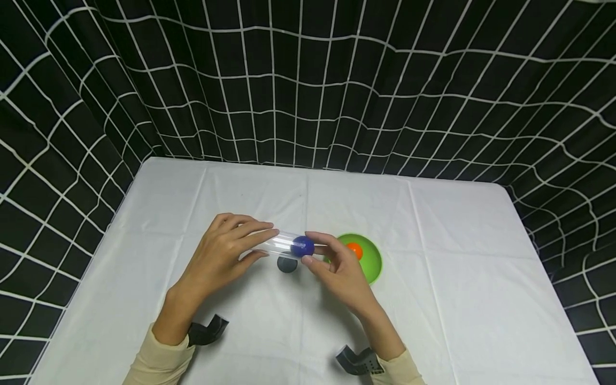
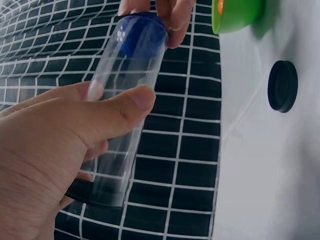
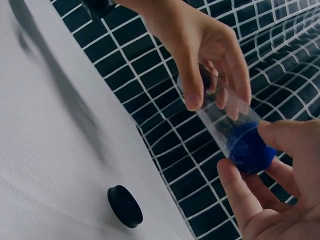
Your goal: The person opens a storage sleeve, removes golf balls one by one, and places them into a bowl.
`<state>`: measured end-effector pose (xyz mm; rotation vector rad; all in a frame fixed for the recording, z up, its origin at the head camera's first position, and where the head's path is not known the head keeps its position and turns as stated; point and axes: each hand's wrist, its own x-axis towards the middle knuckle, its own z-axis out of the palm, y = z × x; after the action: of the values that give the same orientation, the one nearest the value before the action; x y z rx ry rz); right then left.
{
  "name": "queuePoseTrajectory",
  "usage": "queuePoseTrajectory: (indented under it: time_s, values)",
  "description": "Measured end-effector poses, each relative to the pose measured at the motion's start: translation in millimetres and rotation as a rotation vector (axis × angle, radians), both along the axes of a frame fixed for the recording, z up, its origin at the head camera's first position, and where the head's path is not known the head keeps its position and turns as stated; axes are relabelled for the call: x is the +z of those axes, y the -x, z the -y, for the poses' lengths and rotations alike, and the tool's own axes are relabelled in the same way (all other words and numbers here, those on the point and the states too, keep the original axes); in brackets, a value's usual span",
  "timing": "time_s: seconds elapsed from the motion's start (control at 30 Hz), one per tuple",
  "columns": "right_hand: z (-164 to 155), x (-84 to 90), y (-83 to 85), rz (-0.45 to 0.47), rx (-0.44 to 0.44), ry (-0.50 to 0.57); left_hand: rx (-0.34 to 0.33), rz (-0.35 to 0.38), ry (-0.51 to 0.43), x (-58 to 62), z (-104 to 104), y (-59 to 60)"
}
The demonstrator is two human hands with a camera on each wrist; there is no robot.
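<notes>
Clear tube (image 1: pixel 281 243) gripped sideways in the left hand (image 1: pixel 218 256), right hand (image 1: pixel 337 267) pinching a blue ball (image 1: pixel 302 246) at its mouth.

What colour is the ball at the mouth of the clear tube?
Blue; the ball shows best in the right wrist view.

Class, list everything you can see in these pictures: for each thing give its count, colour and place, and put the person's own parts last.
tube: 1, clear, held level above the table between both hands
blue ball: 1, at the tube's open end
cap: 1, black, on the tablecloth below the tube
bowl: 1, green, right of the tube
orange ball: 1, inside the bowl
tablecloth: 1, white
curtain: 1, black with white grid, behind the table
left hand: holds the tube
right hand: pinches the blue ball
</notes>
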<state>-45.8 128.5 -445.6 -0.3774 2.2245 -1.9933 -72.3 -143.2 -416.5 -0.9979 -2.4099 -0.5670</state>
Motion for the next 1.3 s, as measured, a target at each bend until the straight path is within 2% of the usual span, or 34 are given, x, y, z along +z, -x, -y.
queuePoseTrajectory:
  time_s: [0.13, 0.47, 0.73, 0.87, 1.07, 1.3]
  values:
    - [0, 2.0, 1.7, 0.006, -0.019, -0.008, 0.006, 0.013, 0.0, 0.9, 1, 1.0]
    - [-3, 2.8, 6.4, 0.01, -0.006, 0.117, 0.043, 0.032, -0.025, 5.2, 7, 2.9]
    - [-5, 4.8, 6.4, -0.01, -0.022, 0.129, 0.053, 0.042, -0.064, 3.3, 9, 4.6]
    - [-10, 5.7, 7.7, -0.037, -0.034, 0.11, 0.068, 0.039, -0.069, 3.6, 10, 5.1]
    - [-24, 2.4, 10.1, -0.141, -0.058, 0.039, 0.063, 0.071, -0.076, -0.2, 11, 5.4]
    - [-43, -1.3, 9.2, -0.134, -0.047, -0.004, 0.063, 0.074, -0.091, -5.5, 12, 3.3]
